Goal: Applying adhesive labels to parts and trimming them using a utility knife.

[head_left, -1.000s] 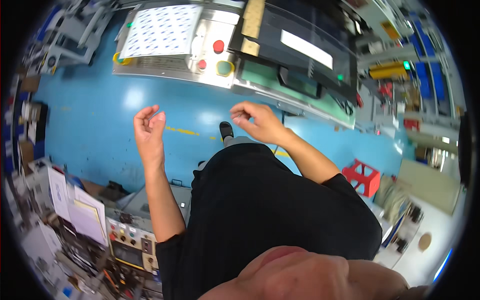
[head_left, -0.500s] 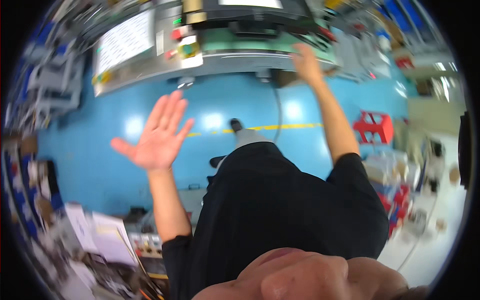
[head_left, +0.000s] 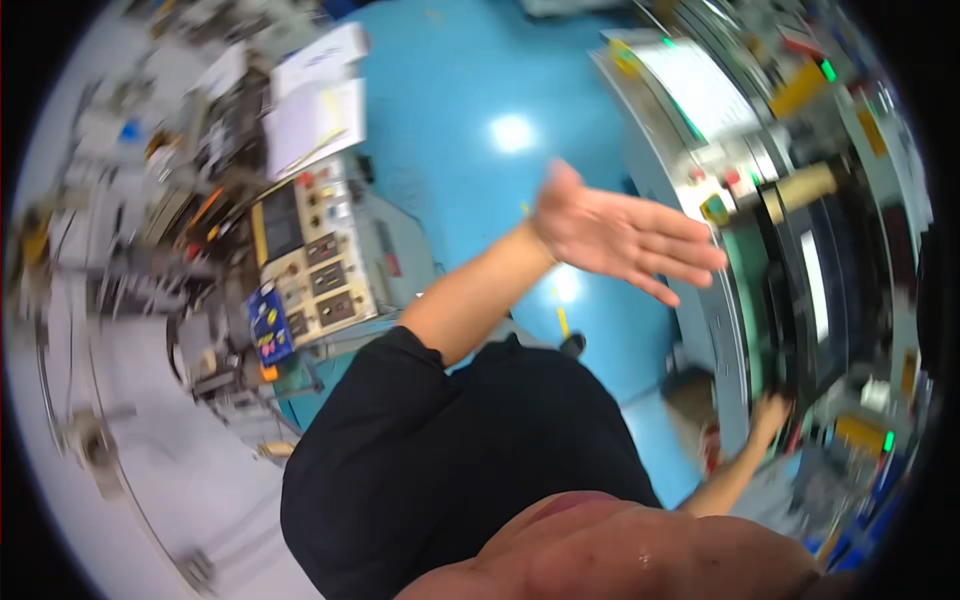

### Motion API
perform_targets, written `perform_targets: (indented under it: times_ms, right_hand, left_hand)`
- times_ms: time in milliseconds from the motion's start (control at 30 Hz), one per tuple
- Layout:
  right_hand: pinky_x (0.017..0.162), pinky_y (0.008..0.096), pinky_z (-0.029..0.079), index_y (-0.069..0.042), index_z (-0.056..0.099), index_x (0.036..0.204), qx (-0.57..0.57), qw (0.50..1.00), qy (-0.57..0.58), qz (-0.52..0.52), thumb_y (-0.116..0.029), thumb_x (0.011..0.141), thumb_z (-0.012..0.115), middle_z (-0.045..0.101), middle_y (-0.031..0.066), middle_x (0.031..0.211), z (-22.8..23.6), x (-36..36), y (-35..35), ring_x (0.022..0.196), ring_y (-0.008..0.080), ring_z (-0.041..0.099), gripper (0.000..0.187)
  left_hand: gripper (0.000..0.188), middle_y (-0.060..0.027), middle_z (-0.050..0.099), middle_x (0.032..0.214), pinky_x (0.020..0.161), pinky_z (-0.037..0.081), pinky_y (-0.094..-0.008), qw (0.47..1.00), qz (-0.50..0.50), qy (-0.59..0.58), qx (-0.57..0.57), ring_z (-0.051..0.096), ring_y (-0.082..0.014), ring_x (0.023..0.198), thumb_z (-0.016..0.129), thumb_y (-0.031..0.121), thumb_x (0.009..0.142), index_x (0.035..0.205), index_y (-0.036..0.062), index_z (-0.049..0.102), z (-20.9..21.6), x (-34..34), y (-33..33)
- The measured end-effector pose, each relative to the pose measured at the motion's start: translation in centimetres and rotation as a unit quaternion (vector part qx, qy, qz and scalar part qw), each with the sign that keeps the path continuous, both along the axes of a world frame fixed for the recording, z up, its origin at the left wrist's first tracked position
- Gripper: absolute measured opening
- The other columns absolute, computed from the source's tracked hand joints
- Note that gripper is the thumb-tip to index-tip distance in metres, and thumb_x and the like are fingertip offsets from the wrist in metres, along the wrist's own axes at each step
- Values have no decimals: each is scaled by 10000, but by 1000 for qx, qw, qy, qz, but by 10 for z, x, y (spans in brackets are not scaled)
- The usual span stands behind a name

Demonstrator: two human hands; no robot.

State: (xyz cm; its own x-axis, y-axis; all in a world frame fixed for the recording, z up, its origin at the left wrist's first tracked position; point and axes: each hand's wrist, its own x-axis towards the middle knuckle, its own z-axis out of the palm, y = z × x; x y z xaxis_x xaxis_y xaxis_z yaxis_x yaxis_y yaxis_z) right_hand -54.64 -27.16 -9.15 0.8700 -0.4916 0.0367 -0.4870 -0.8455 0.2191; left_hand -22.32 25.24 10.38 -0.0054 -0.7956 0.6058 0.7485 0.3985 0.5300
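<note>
As the left hand (head_left: 625, 238) splays, papers (head_left: 295, 130) blur (unreadably).

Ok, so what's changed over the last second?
The view has turned left: the black-covered machine has swung from the top to the right, the control panel upward on the left. The left hand, loosely curled at first, is spread open; the right hand has reached out to the machine's edge, any hold unclear. The white sheet stays on the machine.

Left hand (head_left: 618, 236) flat and palm-up, right hand (head_left: 770, 416) well apart
</note>
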Motion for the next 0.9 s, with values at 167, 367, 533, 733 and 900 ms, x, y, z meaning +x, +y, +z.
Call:
perform_targets:
  times_ms: [167,367,533,733,900]
  right_hand:
    - [928,496,470,42,627,1204,99,982,-124,100,-186,975,594,638,283,1141,-23,-44,-25,1035,450,595,325]
    - [1081,517,336,15,637,1271,160,910,-252,289,-396,943,613,618,297,1246,-41,4,-31,1162,490,527,526]
    - [894,464,474,29,604,1265,209,922,-202,255,-240,982,583,641,262,1163,-77,20,-19,1004,428,611,391]
    - [703,359,529,8,516,1335,508,811,-172,233,-180,1024,544,666,133,981,30,67,230,792,234,640,364]
    - [645,312,486,-23,521,1326,506,824,-127,222,-196,1036,526,631,77,882,68,76,295,716,156,573,337]
  left_hand:
    - [654,-204,421,1530,1140,362,-490,957,249,56,138,452,-362,1382,566,196,945,1530,30,327,-33,-18,18]
    - [406,-148,615,1311,1007,477,-429,788,534,233,200,603,-291,1175,538,203,972,1347,47,549,-71,-68,144]
    - [284,-99,704,1065,864,517,-389,589,684,369,221,654,-233,978,546,261,973,1151,71,661,-97,-127,241]
    - [244,-67,709,962,790,527,-345,431,762,424,235,664,-191,865,569,273,972,1075,77,671,-105,-226,282]
    - [239,-60,702,944,777,521,-331,419,775,408,241,660,-180,854,565,285,982,1050,76,659,-109,-259,312]
